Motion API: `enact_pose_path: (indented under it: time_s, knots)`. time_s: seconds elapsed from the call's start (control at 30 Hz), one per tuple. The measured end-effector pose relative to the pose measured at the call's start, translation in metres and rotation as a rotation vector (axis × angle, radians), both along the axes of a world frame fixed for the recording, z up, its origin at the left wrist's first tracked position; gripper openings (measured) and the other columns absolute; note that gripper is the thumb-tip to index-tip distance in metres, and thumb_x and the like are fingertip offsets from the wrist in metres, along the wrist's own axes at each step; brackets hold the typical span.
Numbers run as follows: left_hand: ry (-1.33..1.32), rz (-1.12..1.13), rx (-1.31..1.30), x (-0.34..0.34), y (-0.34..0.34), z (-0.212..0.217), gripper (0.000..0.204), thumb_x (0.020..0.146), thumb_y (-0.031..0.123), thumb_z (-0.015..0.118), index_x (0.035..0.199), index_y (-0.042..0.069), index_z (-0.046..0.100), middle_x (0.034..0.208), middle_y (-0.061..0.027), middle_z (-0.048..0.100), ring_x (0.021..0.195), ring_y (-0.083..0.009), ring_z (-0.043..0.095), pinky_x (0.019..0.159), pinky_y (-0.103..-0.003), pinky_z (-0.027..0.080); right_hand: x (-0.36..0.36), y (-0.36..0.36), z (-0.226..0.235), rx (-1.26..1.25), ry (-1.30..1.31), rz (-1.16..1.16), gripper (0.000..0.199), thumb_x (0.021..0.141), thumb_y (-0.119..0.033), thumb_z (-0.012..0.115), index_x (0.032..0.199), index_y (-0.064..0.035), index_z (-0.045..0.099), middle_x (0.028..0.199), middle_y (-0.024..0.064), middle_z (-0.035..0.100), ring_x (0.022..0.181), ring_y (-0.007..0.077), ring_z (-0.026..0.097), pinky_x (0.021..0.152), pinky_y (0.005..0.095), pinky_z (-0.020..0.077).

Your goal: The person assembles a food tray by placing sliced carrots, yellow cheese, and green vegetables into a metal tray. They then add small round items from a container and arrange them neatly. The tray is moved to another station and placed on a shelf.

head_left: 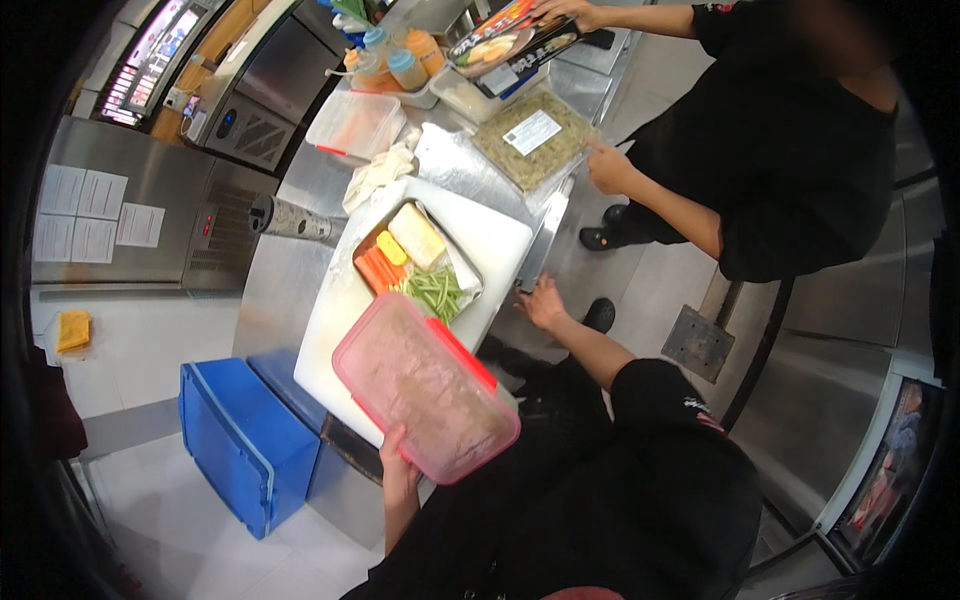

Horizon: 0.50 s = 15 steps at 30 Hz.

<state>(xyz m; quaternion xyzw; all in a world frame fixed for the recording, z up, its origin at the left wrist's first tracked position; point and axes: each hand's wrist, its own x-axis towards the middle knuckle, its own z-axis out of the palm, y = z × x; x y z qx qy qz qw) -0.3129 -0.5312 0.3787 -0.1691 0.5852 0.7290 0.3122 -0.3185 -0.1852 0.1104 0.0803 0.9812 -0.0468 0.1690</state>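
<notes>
My left hand grips the lower left edge of a clear food container with a red-rimmed lid, held tilted over the near end of a white cutting board. What fills it is blurred behind the lid. My right hand rests at the counter's right edge with fingers stretched, by the dark end of a long silvery strip; I cannot tell what that strip is. On the board, a metal tray holds orange sticks, a yellow piece, a pale yellow block and green strips.
Across the counter, a co-worker holds a dark food box and touches a flat bag of greenish food. Squeeze bottles, another clear container, a cloth and a patterned cylinder stand around. A blue bin is at left.
</notes>
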Motion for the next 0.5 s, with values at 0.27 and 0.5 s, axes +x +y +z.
enact_pose_path:
  time_s: [0.27,0.5]
  knots:
    - [-0.071,0.015,0.078,-0.009,0.096,-0.008,0.058,0.088,0.029,0.056,0.135,-0.003,0.046,0.129,-0.018,0.058,0.119,-0.0328,0.055,0.105,-0.044,0.042,0.161,0.082,-0.028,-0.247,-0.026,-0.266,0.047,0.084,-0.023,0.061,0.13,-0.0211,0.057,0.134,0.0332,0.047,0.129,0.0488,0.041,0.097,0.0517,0.0403]
    - [-0.173,-0.151,0.153,-0.02,0.186,-0.02,0.056,0.091,0.029,0.054,0.135,-0.003,0.045,0.129,-0.0181,0.057,0.119,-0.0318,0.055,0.105,-0.045,0.042,0.238,0.163,0.002,-0.177,0.141,-0.326,0.041,0.084,-0.017,0.056,0.124,-0.0216,0.061,0.14,0.0286,0.044,0.138,0.0443,0.031,0.098,0.0543,0.0391]
